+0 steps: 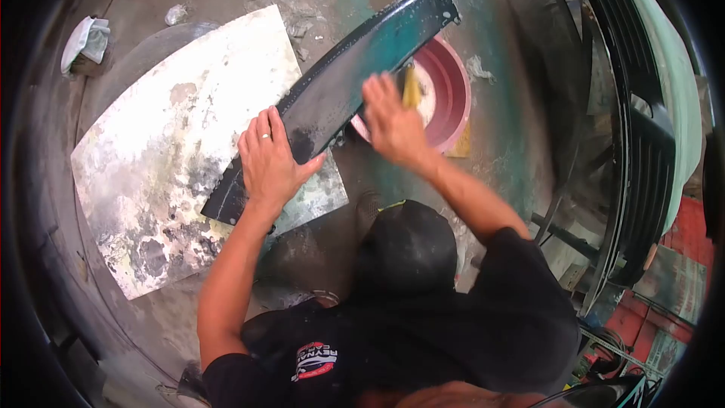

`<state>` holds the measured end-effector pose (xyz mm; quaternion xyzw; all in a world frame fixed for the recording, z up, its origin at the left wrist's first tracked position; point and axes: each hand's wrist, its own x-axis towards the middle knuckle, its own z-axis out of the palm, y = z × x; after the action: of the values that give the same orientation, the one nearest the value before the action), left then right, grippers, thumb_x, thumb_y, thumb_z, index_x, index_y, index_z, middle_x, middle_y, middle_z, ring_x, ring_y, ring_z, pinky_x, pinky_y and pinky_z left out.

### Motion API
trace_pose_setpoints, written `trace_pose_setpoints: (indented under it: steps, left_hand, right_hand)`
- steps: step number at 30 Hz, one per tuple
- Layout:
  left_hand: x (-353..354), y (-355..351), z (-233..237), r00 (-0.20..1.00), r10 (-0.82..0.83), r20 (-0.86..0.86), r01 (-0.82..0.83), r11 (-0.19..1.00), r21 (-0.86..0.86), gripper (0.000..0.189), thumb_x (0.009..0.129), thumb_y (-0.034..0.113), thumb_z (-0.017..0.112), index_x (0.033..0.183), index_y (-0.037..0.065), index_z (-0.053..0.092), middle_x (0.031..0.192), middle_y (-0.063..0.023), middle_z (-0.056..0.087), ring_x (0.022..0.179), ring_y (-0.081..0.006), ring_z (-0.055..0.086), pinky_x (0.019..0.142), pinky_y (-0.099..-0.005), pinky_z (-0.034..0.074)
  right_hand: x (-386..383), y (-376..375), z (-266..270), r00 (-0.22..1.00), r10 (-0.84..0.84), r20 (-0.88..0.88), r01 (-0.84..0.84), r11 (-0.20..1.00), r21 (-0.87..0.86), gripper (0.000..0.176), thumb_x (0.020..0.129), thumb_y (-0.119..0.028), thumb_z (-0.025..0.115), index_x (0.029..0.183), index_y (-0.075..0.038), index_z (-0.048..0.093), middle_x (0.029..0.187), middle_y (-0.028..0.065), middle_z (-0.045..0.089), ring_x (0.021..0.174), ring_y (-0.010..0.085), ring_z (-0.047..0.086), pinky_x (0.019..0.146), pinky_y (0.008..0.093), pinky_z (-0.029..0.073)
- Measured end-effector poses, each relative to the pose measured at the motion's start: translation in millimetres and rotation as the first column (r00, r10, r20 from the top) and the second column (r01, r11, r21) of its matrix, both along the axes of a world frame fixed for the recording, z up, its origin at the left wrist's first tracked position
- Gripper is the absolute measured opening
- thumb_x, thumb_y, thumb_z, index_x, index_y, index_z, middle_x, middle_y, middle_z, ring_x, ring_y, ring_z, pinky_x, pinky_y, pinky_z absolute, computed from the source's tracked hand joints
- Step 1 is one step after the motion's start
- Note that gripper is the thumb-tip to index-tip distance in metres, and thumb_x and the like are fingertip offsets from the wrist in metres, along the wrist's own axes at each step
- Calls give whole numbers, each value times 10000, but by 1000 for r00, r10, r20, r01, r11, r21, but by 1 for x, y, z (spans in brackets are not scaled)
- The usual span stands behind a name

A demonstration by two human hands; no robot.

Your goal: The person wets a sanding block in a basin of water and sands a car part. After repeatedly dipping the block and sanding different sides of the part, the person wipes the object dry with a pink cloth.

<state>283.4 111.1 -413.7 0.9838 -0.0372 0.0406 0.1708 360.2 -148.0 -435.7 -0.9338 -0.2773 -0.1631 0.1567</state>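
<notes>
A long, dark, wet car body panel [340, 68] lies slanted across a stained white board [181, 128] and the rim of a pink basin [455, 98]. My left hand [268, 159] grips the panel near its lower end, with the fingers over the surface and the thumb at the near edge. My right hand [394, 125] is at the panel's near edge, beside the basin. Its fingers are bent together and blurred, and what they hold cannot be made out. A yellow item [411, 89] shows in the basin, just beyond that hand.
A large black vehicle part with slats [642, 128] stands along the right side. Crumpled white material [94, 39] sits at the far left. The concrete floor [483, 204] is wet, and a small crumpled scrap [479, 68] lies right of the basin.
</notes>
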Motion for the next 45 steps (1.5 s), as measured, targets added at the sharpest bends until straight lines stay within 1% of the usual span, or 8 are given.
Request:
trace_pose_setpoints:
  steps: [8, 11, 17, 20, 29, 34, 38, 45]
  left_hand:
    - [1, -4, -1, 1000, 5, -18, -5, 1000, 10, 1090, 668, 510, 844, 1441, -104, 383, 1440, -255, 443, 1341, -390, 404, 1130, -509, 298]
    - [-6, -3, -2, 1000, 3, -22, -3, 1000, 1, 1099, 663, 511, 846, 1446, -102, 378, 1438, -255, 443, 1342, -390, 399, 1135, -509, 291]
    - [0, -4, 1, 999, 37, 22, -35, 996, -86, 1201, 637, 471, 875, 1484, -132, 273, 1367, -264, 489, 1302, -389, 435, 1114, -512, 304]
    - [-1, -2, -5, 999, 15, 33, -12, 996, -89, 1275, 627, 486, 886, 1501, -145, 205, 1330, -275, 501, 1269, -384, 457, 1104, -502, 314]
    - [1, -5, -2, 998, 39, 40, -36, 997, -68, 1357, 616, 534, 893, 1507, -164, 144, 1310, -271, 514, 1241, -377, 479, 1089, -493, 326]
    - [-6, -2, -6, 999, 37, 8, -36, 992, -124, 1373, 604, 557, 894, 1503, -167, 151, 1313, -271, 517, 1244, -376, 481, 1094, -488, 324]
    - [-1, -1, -1, 999, 45, 11, -44, 992, -119, 1365, 603, 592, 880, 1498, -167, 183, 1387, -290, 474, 1320, -390, 436, 1125, -498, 298]
    - [-55, 55, 22, 952, 120, -280, -66, 978, 196, 1376, 610, 702, 816, 1507, -149, 210, 1574, -329, 251, 1493, -432, 218, 1230, -513, 162]
  right_hand:
    - [17, -7, 5, 985, -165, 48, 164, 986, 19, 364, 973, -145, 558, 1325, -76, 617, 1317, 169, 642, 1278, 398, 561, 990, 452, 521]
    - [-9, 3, 16, 986, 168, 1, -167, 983, -70, 332, 941, -167, 578, 1229, -12, 631, 1259, 165, 666, 1241, 394, 582, 915, 470, 550]
    - [67, 1, -11, 990, -80, -113, 76, 996, -34, 389, 993, -147, 476, 1342, -3, 570, 1369, 228, 581, 1352, 440, 464, 1190, 471, 317]
    - [-40, 66, 19, 883, 437, -172, -437, 899, 36, 448, 916, -134, 588, 1355, -47, 582, 1424, 147, 566, 1366, 335, 501, 1188, 463, 323]
    - [123, 25, -2, 986, -142, -86, 128, 980, -155, 316, 887, -133, 542, 1165, -31, 654, 1239, 156, 660, 1204, 326, 591, 1023, 480, 471]
    - [9, 100, 18, 939, 343, -21, -344, 938, -49, 330, 880, -165, 569, 1184, -82, 666, 1236, 88, 680, 1246, 268, 584, 1020, 472, 476]
    - [146, 11, -8, 997, -77, -23, 75, 994, -80, 356, 1011, -244, 414, 1205, -38, 631, 1300, 127, 633, 1284, 342, 527, 1069, 442, 439]
    - [164, -3, -32, 997, -80, -1, 79, 993, -92, 468, 1041, -336, 387, 1361, -58, 585, 1440, 125, 563, 1385, 332, 458, 1154, 414, 372]
